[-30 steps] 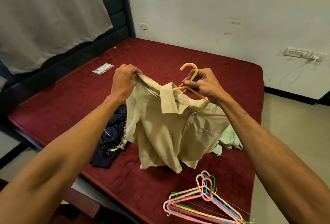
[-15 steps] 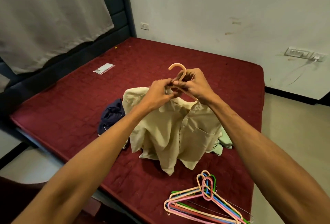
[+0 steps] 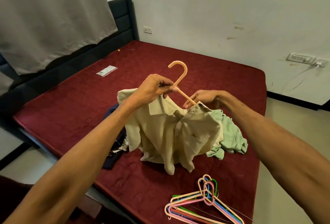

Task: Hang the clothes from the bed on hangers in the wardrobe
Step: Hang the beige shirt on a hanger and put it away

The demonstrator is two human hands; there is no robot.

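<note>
1. Grips peach hanger [image 3: 180, 73] at its neck with left hand [image 3: 155, 88], raised over the bed [image 3: 71, 107].
2. Pinches beige shirt [image 3: 169, 134] by the collar with right hand [image 3: 203, 98], at the hanger's arm.
3. Lets shirt hem pool on bed, between dark garment [image 3: 114, 159] and green garment [image 3: 230, 134].
4. Lying near bed's front edge: coloured hangers [image 3: 205, 204], piled.

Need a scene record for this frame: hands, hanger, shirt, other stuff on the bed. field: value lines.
left hand: grips the neck of the peach hanger, hook up
right hand: seems to pinch the collar of the beige shirt, where the hanger arm enters
beige shirt: held up, hem resting on the bed
other clothes: mint green garment and dark garment, on the bed
spare hangers: piled near the bed's near edge
wardrobe: not in view
</note>
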